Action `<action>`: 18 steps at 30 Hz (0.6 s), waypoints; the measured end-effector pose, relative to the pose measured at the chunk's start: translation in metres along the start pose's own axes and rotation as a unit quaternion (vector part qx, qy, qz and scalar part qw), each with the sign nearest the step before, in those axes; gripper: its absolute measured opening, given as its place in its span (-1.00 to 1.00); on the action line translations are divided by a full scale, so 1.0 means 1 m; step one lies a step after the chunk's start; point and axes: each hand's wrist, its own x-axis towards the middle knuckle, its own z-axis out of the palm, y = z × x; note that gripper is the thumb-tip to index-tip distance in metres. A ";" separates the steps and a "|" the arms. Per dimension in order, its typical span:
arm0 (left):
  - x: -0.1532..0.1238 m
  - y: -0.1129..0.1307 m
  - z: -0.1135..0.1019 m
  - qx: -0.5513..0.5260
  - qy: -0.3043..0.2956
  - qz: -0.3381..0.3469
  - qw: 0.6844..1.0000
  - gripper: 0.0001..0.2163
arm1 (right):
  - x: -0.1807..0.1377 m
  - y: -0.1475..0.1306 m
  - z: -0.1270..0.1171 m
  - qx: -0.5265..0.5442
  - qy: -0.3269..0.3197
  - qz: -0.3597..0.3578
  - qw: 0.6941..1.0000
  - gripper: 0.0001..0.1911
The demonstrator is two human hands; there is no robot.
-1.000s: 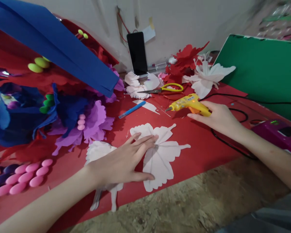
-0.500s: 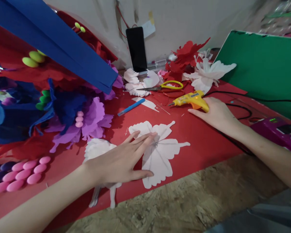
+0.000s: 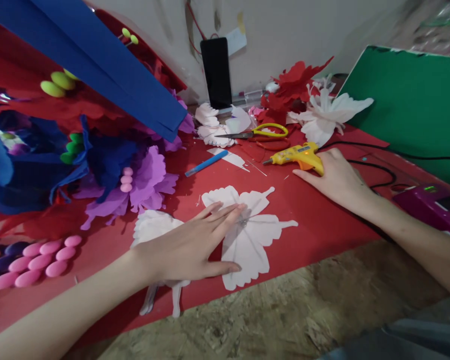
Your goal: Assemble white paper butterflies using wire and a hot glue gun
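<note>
My left hand [image 3: 189, 242] lies flat with fingers stretched out on a fan of white foam petals [image 3: 253, 230] on the red sheet [image 3: 315, 215], fingertips at the point where the petals meet. More white petals [image 3: 150, 227] lie partly under that hand and wrist. My right hand [image 3: 337, 177] rests on the red sheet against the handle of a yellow glue gun [image 3: 294, 155], which lies on its side with its nozzle pointing left. The fingers of my right hand are hidden behind the palm.
Yellow-handled scissors [image 3: 257, 132], a blue pen [image 3: 206, 163], a black phone [image 3: 216, 72] against the wall, red and white foam flowers [image 3: 315, 107], purple and blue flowers [image 3: 135, 180], pink beads [image 3: 41, 257], blue foam sheet [image 3: 97, 60], green board [image 3: 412, 105], a purple device [image 3: 431, 202], black cables.
The glue gun has been lowered from a tilted hold onto the red sheet, and my right hand has settled beside it. My left hand stays flat on the petals.
</note>
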 end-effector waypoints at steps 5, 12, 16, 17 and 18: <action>-0.007 -0.001 -0.001 0.009 0.025 -0.006 1.000 -0.20 | 0.000 0.003 0.000 0.003 0.040 -0.025 0.999 -0.24; -0.032 -0.014 -0.007 0.073 0.180 -0.069 0.978 -0.58 | -0.021 -0.026 -0.019 0.087 0.125 -0.225 0.962 -0.41; -0.055 -0.019 -0.009 0.068 0.192 -0.155 0.967 -0.70 | -0.044 -0.055 -0.024 0.161 0.061 -0.416 0.893 -0.58; -0.061 -0.020 -0.009 0.063 0.192 -0.177 0.963 -0.72 | -0.049 -0.060 -0.023 0.176 0.033 -0.444 0.878 -0.55; -0.065 -0.021 -0.008 0.052 0.196 -0.193 0.960 -0.74 | -0.052 -0.065 -0.022 0.188 0.002 -0.461 0.867 -0.51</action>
